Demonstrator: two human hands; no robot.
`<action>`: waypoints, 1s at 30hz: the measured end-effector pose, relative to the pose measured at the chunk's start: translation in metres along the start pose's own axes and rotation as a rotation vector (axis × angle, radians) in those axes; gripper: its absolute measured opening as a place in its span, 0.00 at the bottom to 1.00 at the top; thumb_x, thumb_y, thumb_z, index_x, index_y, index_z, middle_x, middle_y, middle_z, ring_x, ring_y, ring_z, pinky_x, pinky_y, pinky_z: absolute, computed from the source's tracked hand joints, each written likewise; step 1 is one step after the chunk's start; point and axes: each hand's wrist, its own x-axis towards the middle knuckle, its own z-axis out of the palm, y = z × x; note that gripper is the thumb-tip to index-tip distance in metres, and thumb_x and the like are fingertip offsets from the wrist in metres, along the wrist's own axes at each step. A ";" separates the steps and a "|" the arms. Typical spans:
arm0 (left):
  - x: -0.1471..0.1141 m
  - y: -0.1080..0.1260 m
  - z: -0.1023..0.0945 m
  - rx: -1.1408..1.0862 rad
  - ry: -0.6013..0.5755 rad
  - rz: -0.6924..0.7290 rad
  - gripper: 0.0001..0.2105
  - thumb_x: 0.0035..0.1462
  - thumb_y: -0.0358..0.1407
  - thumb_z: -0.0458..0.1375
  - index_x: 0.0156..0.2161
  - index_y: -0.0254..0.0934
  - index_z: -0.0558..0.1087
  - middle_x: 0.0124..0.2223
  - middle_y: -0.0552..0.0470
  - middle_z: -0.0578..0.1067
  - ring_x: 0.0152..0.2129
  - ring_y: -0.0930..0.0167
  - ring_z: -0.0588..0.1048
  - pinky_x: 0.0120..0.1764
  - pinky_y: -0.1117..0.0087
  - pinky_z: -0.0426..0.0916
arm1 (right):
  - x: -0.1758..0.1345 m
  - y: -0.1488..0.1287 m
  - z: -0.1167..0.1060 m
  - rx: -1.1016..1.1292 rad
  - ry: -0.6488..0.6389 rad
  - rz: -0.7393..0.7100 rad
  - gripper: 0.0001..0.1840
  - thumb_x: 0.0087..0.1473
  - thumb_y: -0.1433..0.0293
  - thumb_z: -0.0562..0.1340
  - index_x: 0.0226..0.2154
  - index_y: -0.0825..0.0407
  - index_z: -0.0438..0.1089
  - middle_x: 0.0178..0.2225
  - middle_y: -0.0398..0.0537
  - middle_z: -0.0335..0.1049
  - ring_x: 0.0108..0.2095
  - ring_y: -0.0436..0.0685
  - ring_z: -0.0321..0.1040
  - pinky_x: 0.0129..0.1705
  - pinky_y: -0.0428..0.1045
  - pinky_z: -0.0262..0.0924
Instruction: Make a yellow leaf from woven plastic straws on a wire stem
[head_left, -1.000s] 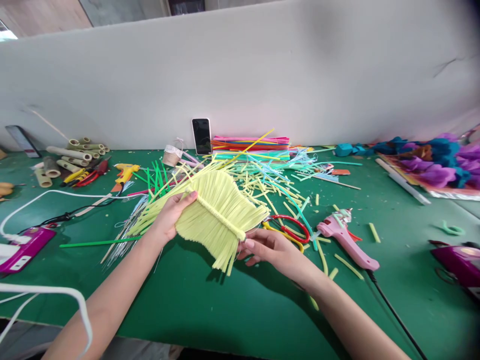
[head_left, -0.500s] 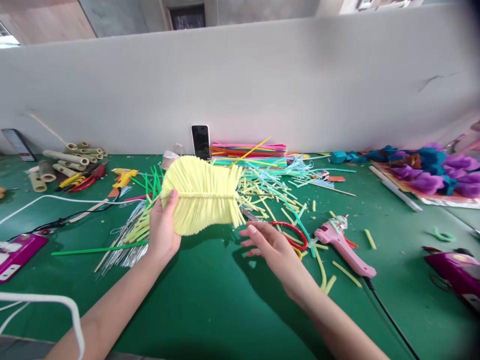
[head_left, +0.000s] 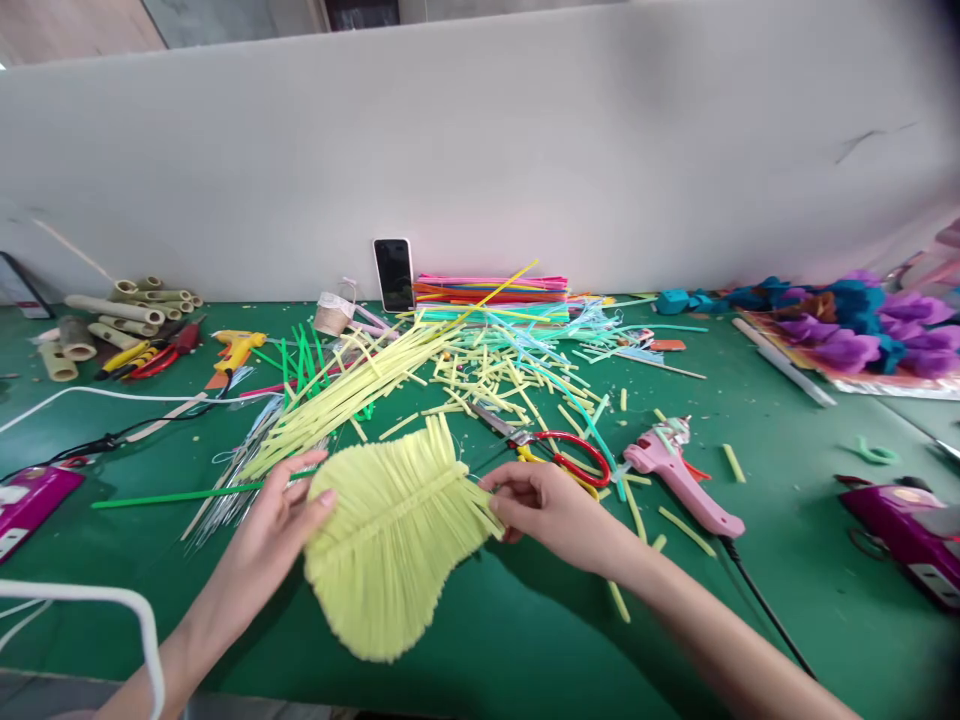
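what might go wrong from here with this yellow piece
The right hand pinches end strips of the yellow piece; a tug might loosen them. The scissors lie close by that hand and could get knocked. The pink glue gun trails a cord near the right forearm, which might snag it.

A craft workshop is indicated: on the green tabletop (head_left: 555, 650), yellow strips (head_left: 352, 392) are strewn at centre, a pink glue gun (head_left: 686, 482) is seen at right, and pliers (head_left: 166, 362), a yellow glue gun (head_left: 238, 350) and bamboo tubes (head_left: 129, 313) are gathered at left.
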 end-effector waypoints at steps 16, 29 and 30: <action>0.004 0.001 0.084 0.802 -0.348 0.882 0.22 0.67 0.40 0.50 0.61 0.28 0.63 0.64 0.40 0.65 0.62 0.64 0.61 0.62 0.60 0.61 | 0.003 0.000 0.003 -0.595 0.199 0.006 0.15 0.53 0.54 0.64 0.32 0.49 0.69 0.24 0.41 0.72 0.25 0.54 0.68 0.27 0.48 0.55; -0.002 -0.005 0.079 0.971 -0.516 0.855 0.33 0.67 0.48 0.44 0.69 0.29 0.44 0.71 0.40 0.44 0.68 0.62 0.46 0.65 0.55 0.50 | 0.015 -0.004 0.006 -0.690 0.292 -0.073 0.03 0.56 0.68 0.59 0.30 0.48 0.66 0.24 0.39 0.71 0.25 0.53 0.67 0.28 0.47 0.54; -0.002 -0.004 0.079 0.974 -0.518 0.849 0.33 0.67 0.48 0.43 0.69 0.29 0.44 0.71 0.40 0.44 0.68 0.62 0.45 0.65 0.55 0.49 | 0.016 -0.004 0.006 -0.695 0.294 -0.071 0.03 0.57 0.68 0.59 0.30 0.48 0.66 0.24 0.39 0.71 0.25 0.53 0.67 0.28 0.47 0.54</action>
